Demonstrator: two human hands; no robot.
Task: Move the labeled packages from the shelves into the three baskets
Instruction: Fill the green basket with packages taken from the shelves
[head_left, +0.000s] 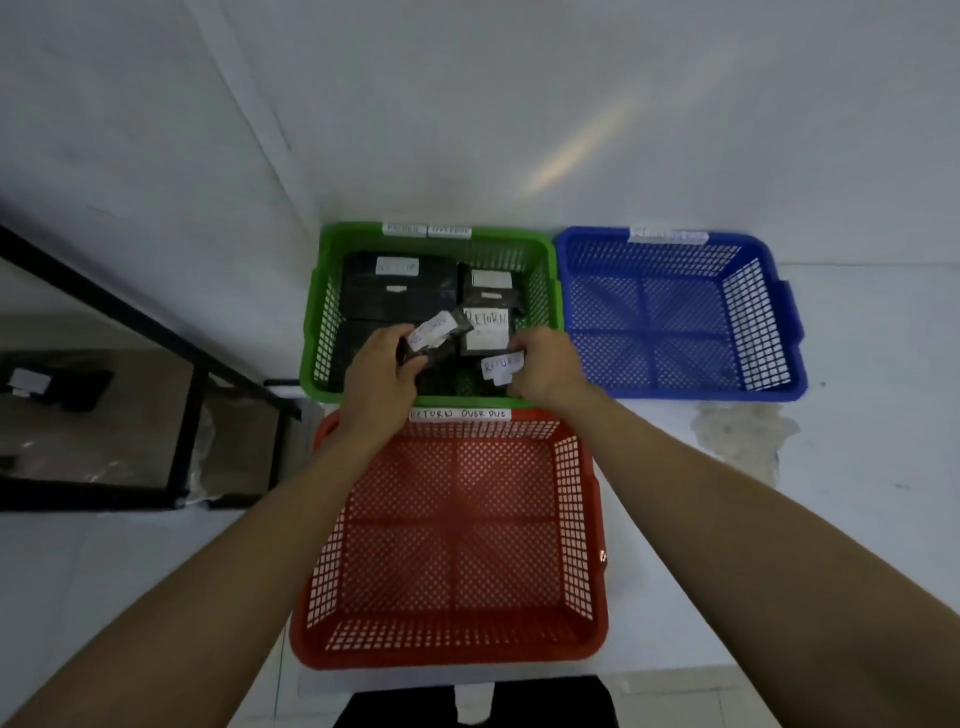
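Note:
Three mesh baskets stand on the floor: a green basket (332, 291) at the back, a blue basket (675, 317) to its right, a red basket (457, 530) nearest me. Several black packages with white labels lie in the green basket, among them a large black package (397, 291) and one labelled RETURN (485, 332). My left hand (379, 379) grips a small black labelled package (434, 338) over the green basket's near side. My right hand (545, 369) pinches another small labelled package (501, 366) beside it.
A black-framed shelf (192, 415) stands at the left, with a black labelled package (47, 387) on it. White walls meet behind the baskets. The red basket carries a tag reading RETURN OVERDUE (460, 414). A dark item (478, 701) lies at the bottom edge.

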